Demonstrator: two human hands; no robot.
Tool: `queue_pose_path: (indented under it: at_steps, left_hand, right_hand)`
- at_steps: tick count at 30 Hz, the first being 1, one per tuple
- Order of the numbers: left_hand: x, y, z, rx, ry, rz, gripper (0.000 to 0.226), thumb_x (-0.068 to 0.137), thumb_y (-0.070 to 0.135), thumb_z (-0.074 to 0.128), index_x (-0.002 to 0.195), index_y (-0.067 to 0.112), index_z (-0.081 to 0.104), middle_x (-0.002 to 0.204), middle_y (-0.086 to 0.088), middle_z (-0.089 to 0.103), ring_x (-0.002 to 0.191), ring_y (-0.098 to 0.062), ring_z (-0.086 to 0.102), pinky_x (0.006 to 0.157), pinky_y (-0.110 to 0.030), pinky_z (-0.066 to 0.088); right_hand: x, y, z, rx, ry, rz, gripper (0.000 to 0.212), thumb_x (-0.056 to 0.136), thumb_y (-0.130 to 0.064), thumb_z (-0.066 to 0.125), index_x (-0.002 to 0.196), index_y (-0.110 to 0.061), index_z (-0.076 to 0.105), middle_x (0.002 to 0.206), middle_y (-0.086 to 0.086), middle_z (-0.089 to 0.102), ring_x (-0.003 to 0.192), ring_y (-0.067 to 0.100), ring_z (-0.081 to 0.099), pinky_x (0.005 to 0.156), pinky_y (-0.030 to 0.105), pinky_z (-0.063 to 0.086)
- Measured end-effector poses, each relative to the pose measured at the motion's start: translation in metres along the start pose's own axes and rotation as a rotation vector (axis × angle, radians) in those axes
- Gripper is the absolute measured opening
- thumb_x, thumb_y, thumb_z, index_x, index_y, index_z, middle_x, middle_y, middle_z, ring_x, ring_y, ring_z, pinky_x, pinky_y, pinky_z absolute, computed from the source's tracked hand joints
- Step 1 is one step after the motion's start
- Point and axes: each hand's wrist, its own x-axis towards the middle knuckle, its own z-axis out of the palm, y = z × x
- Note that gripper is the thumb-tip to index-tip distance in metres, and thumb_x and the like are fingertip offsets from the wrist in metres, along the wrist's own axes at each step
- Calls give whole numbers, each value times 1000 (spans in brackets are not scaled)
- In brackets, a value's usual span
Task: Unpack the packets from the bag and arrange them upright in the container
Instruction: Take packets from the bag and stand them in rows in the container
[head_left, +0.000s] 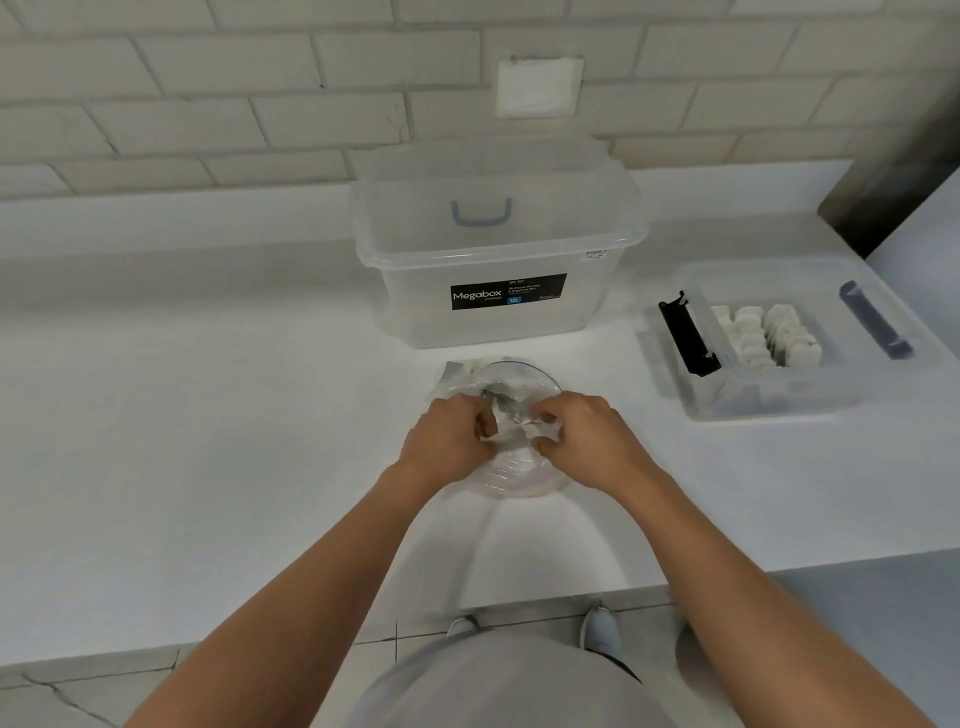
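Both forearms reach in from the bottom edge, bare, meeting at the middle of the white counter (208, 415). Left hand (447, 441) and right hand (587, 441) are both pinched shut on the bag (511, 467), fingers curled into its crumpled top at the centre, one hand each side.

Bag: clear thin plastic, wrinkled, roughly round footprint as seen from above, sitting on the counter just in front of the big tub. White contents show through the film near the front edge and at the back left; can't resolve individual packets inside. A darker, silvery fold shows at the gathered top between the hands. No clear long axis; gathered top faces up toward the camera.

Container (498, 270): clear plastic tub, open top, black "Megabox" label on the front wall, blue-grey handle visible through the back wall. Long axis runs left-right, parallel to the wall. Looks empty as far as the clear walls show. Stands behind the bag, close but can't tell if touching.

Shallow clear tray (779, 405) off to the right, well apart from the bag, angled slightly. Holds a row of white packets (763, 332) standing on edge, a black strip piece (688, 332) on their left, and a dark blue-grey handle bar (875, 327) on the right side.

White brick wall behind with a square white plate (537, 85).
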Motion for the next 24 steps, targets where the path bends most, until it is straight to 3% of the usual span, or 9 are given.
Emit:
queue_pose_path:
  at_steps: [2, 6, 8, 11, 15, 17, 19, 21, 24]
  left_hand:
    - [0, 0, -8, -146, 5, 15, 16, 77, 20, 81, 82, 17, 66, 78, 4, 67, 70, -9, 60, 74, -32, 55]
    - [-1, 0, -18, -388, -67, -13, 25, 74, 3, 83, 93, 12, 68, 80, -6, 75, 59, -7, 66, 64, -27, 58]
    - [1, 0, -18, -432, -73, -18, 26, 74, 2, 84, 94, 9, 68, 81, -9, 75, 59, -8, 66, 62, -23, 57]
    - [2, -1, -15, -428, -84, -16, 24, 74, 8, 85, 93, 12, 70, 77, 1, 73, 64, -8, 66, 67, -24, 57]
    - [6, -4, -12, -179, -4, 30, 24, 80, 8, 75, 101, 18, 75, 92, 6, 74, 84, -7, 68, 83, -21, 52]
    - [10, -2, -8, -38, 82, 85, 22, 85, 8, 66, 102, 17, 76, 93, 4, 74, 88, -14, 67, 83, -27, 54]
    - [13, 2, -1, 84, 165, 170, 22, 89, 10, 60, 102, 18, 77, 94, 2, 73, 90, -23, 67, 78, -37, 56]
    - [17, 7, 4, 174, 228, 252, 28, 93, 12, 59, 114, 22, 75, 112, 1, 71, 102, -26, 65, 78, -39, 57]
    - [22, 11, 8, 309, 238, 311, 42, 95, 12, 58, 134, 25, 63, 135, 6, 60, 122, -22, 54, 80, -34, 52]
  right_hand:
    - [-2, -1, -3, 114, -13, 4, 29, 87, -24, 72, 116, -29, 72, 109, -8, 70, 90, 15, 63, 80, 29, 53]
    - [-5, -6, -11, 331, 66, 34, 15, 88, -27, 74, 101, -34, 78, 87, -16, 72, 86, 2, 65, 74, 15, 49]
    - [-4, -9, -15, 388, 79, 33, 13, 89, -29, 75, 100, -33, 78, 84, -20, 72, 86, -2, 66, 76, 15, 48]
    - [-4, -12, -21, 355, 100, -16, 9, 91, -27, 72, 95, -30, 79, 81, -18, 73, 83, 1, 67, 76, 20, 48]
    - [-5, -8, -28, -99, 270, -134, 17, 95, -25, 63, 100, -31, 78, 97, -8, 72, 89, 19, 64, 79, 35, 50]
    - [-4, -4, -28, -231, 240, -137, 18, 94, -26, 62, 101, -29, 79, 110, -5, 67, 103, 24, 58, 82, 37, 48]
    - [-2, -1, -24, -240, 187, -108, 17, 93, -27, 64, 101, -29, 79, 129, -2, 58, 119, 26, 47, 87, 38, 49]
    - [0, 0, -20, -204, 156, -65, 18, 93, -26, 64, 103, -30, 79, 141, 0, 50, 128, 28, 38, 92, 37, 50]
    - [5, 1, -16, -164, 139, -20, 20, 95, -26, 63, 108, -28, 78, 140, 2, 54, 122, 29, 49, 91, 37, 52]
